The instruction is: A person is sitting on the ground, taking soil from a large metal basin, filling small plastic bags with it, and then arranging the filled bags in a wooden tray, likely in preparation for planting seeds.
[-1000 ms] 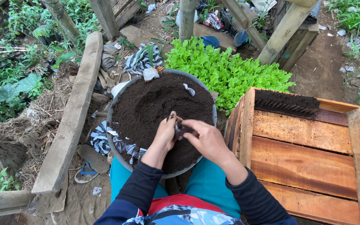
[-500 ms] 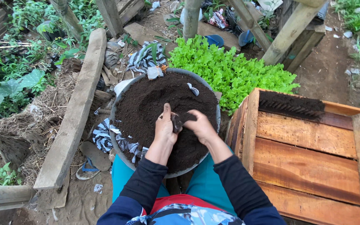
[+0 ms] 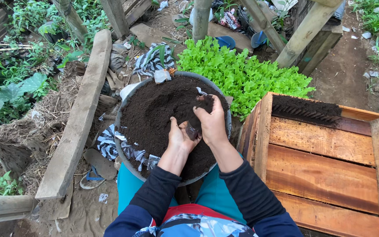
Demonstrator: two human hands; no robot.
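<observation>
2 hands work over the soil basin (image 3: 130,109). The left hand (image 3: 178,139) holds a small dark pot (image 3: 193,129), partly filled; the right hand (image 3: 211,123) cups soil onto it.

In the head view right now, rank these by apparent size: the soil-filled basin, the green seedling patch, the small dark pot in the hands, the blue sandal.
1. Soil-filled basin, though it sits nearer the camera.
2. Green seedling patch, not much smaller.
3. Blue sandal.
4. Small dark pot, held by both the left hand and right hand.
</observation>
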